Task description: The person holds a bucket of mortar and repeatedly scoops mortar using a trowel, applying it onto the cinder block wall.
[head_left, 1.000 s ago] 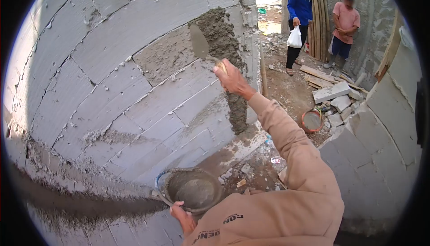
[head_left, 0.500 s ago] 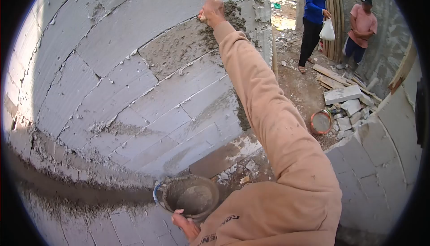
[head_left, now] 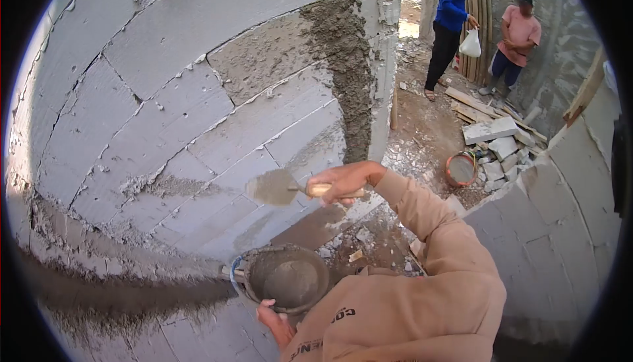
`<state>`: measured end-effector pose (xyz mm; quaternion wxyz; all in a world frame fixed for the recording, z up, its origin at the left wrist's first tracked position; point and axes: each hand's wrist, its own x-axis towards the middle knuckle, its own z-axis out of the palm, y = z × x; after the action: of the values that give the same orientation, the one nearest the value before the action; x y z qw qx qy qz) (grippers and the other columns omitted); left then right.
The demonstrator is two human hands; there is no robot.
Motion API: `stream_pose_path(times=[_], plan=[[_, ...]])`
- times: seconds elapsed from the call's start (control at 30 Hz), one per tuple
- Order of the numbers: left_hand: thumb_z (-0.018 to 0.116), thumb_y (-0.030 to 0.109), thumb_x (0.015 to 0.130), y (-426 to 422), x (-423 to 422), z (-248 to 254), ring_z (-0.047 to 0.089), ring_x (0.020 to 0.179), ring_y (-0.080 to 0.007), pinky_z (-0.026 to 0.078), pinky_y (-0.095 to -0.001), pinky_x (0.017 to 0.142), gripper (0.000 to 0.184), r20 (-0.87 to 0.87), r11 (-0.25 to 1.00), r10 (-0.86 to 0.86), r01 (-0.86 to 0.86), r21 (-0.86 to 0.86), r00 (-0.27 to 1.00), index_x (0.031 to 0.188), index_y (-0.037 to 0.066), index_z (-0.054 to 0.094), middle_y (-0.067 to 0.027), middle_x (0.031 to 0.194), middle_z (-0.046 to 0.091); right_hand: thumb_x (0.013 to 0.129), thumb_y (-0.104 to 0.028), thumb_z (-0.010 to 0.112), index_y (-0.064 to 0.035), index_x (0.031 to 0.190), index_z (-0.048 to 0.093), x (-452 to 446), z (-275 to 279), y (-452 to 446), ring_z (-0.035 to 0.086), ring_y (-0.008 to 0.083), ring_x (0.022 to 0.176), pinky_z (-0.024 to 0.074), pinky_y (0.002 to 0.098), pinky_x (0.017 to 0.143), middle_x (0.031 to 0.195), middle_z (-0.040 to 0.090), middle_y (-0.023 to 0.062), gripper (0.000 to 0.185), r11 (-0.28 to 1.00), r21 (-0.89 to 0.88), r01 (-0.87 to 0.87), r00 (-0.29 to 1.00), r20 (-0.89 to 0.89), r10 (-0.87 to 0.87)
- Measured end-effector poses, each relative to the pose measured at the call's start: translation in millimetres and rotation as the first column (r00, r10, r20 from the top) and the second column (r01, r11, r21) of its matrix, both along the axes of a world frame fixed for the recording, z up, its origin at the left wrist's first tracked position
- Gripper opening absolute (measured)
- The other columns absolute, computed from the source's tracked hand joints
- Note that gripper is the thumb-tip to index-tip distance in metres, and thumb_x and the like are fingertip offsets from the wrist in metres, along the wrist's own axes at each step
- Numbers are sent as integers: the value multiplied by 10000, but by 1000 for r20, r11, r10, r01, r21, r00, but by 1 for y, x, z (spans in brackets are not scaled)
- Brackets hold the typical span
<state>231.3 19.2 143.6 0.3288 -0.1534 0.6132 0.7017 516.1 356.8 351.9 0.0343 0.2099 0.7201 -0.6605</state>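
My right hand point(head_left: 344, 182) is closed round the wooden handle of a trowel point(head_left: 274, 188), whose mortar-smeared blade points left, a little above the bucket. My left hand point(head_left: 275, 321) grips the near rim of a round dark bucket point(head_left: 290, 281) with grey mortar inside. On the block wall point(head_left: 165, 115), a rough vertical band of wet mortar point(head_left: 349, 65) runs down near the right edge. A thinner coat of mortar covers the block just left of the band's upper part.
Two people point(head_left: 450, 22) point(head_left: 517, 42) stand at the back right, one holding a white bag point(head_left: 471, 44). Broken blocks point(head_left: 491, 130), planks point(head_left: 469, 103) and an orange-rimmed bucket point(head_left: 461, 169) lie on the ground. A low block wall point(head_left: 527, 243) rises at right.
My right hand has come down from the top of the mortar band with the trowel, toward the bucket. The band is now fully in view. My left hand still holds the bucket.
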Motion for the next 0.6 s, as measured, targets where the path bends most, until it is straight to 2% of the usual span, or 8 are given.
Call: stream_pose_path(times=[0.07,0.13,0.2,0.3,0.43,0.5,0.57,0.6], plan=[[610,35,529,6,-31,-38,587,860,-284,486,-380,794,384,8,995,-101,101,21,995,902,-42,559,-132,940,583,889,-184,650,-57,1127,552,-31,-74,-29,539,108,489,443,286,416,688,526,16,287,962,-189,-196,943,234,238],[606,28,533,10,-37,-32,565,861,-263,475,-364,796,367,-27,981,-189,190,30,982,893,-22,552,-100,916,553,894,-239,632,-58,1050,586,-82,-178,-57,548,139,505,451,323,429,687,539,34,243,966,-108,-233,854,452,257],[602,15,533,39,-31,-3,546,841,-240,463,-355,775,341,-102,961,-271,276,35,957,868,0,538,-70,885,525,917,-324,597,-20,1016,618,-131,-220,-105,639,262,622,506,415,529,756,631,127,320,981,87,-175,856,506,107],[587,-16,534,58,-42,-6,525,784,-211,448,-326,737,288,-236,929,-348,368,42,907,811,26,519,-21,820,485,952,-324,501,-4,866,667,-177,-279,-172,669,296,628,539,427,621,726,675,151,371,786,557,-269,954,263,140],[567,-66,549,73,-53,29,581,837,-201,467,-282,774,441,-191,878,-451,472,84,872,986,-65,630,-75,924,631,737,-89,578,91,959,651,-157,-166,-137,698,355,643,533,460,521,736,685,229,295,878,312,-364,799,588,122],[582,-69,563,76,-65,13,570,824,-179,451,-274,758,381,-230,856,-467,501,126,854,938,-47,645,-39,888,618,723,-70,602,58,1073,638,-141,-195,-128,707,363,670,536,431,518,809,693,251,374,716,668,-201,873,453,-178],[584,-76,573,77,-75,13,548,766,-155,443,-282,723,290,-197,827,-509,539,157,838,853,-30,648,-29,816,606,853,-176,631,14,1179,543,-132,-218,-122,666,293,595,515,383,478,772,667,176,387,937,239,-253,784,618,54],[587,-78,578,82,-77,21,548,752,-156,448,-288,720,280,-184,827,-506,534,173,843,848,-31,645,-29,794,598,907,-229,630,3,1203,511,-139,-198,-123,639,255,555,504,363,463,744,645,133,394,992,-121,-30,721,685,106]])
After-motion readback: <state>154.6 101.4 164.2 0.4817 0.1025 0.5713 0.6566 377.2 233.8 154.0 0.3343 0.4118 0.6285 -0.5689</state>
